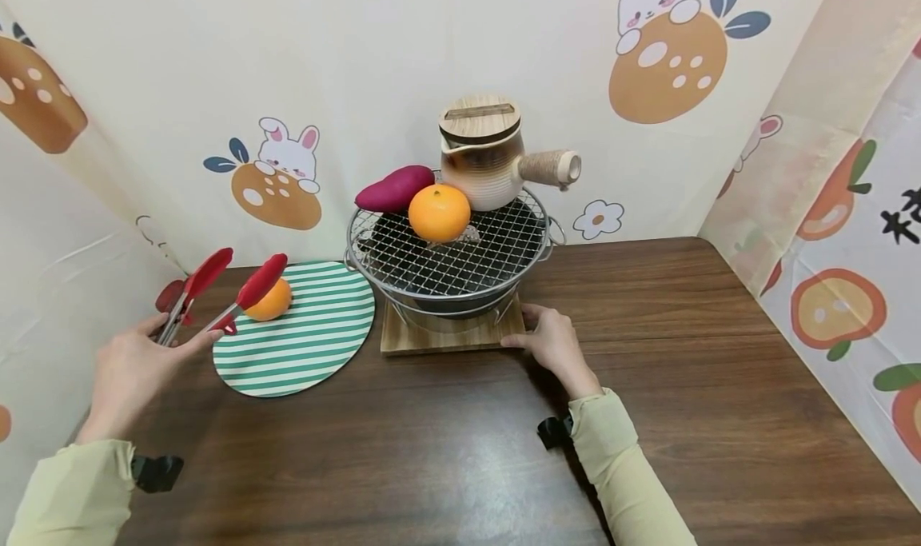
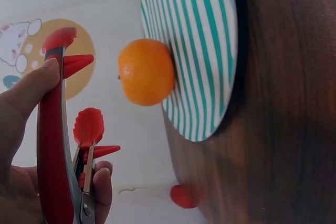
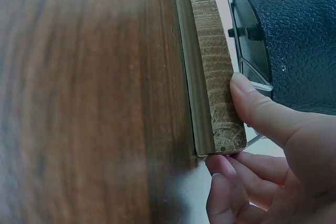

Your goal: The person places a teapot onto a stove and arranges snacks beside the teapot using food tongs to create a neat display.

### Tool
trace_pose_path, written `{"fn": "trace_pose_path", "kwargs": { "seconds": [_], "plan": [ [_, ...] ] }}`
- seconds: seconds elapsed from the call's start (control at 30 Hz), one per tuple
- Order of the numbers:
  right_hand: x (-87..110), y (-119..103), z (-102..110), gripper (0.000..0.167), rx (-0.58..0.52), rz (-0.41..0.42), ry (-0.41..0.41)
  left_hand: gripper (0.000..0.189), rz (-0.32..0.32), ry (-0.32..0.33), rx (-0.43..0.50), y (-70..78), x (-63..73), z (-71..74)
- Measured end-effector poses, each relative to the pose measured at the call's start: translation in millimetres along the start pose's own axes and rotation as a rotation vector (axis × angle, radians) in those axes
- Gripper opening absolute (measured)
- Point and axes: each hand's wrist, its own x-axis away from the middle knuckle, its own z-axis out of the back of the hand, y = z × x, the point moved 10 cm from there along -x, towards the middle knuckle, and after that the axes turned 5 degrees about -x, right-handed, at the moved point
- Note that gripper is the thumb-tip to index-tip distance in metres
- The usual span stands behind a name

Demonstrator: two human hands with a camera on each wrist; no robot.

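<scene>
**Tongs point(image 2: 55, 150) in left hand point(image 1: 135, 372), wooden board point(image 1: 432, 338) in right hand point(image 1: 554, 342)**

Left: fingers grasp the tongs, thumb along one red-faced arm, other fingers on the opposite arm. The two red tips stand spread, near the mandarin point(image 1: 273, 302); in the left wrist view a gap separates them from it. Mandarin rests on a round green-and-white striped mat point(image 1: 309, 346), toward its left side.

Right: thumb on the board's upper edge, fingers curled at its end; the hand pinches the right side of the board.

On the board stands a round grill with a wire rack point(image 1: 475, 266). Rack carries a purple sweet potato point(image 1: 396, 190), a second mandarin point(image 1: 439, 214) and a wooden-lidded pot point(image 1: 482, 174), rope-wrapped handle pointing right.
</scene>
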Motion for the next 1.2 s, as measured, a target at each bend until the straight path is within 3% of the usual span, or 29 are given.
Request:
{"fn": "trace_pose_path", "kwargs": {
  "seconds": [0.13,0.3,1.2],
  "plan": [
    [0.2,0,0,0.069,0.006,0.001,0.001,0.084,0.004,-0.009,-0.034,-4.5,-0.3,-4.1],
    [0.1,0,0,0.069,0.008,0.0,0.001,0.103,0.064,-0.08,-0.057,-13.9,-1.2,-15.0],
    [-0.4,2,0,0.07,0.003,-0.009,-0.003,0.107,0.081,-0.162,-0.117,-33.0,-4.7,-45.5]
  ]
}}
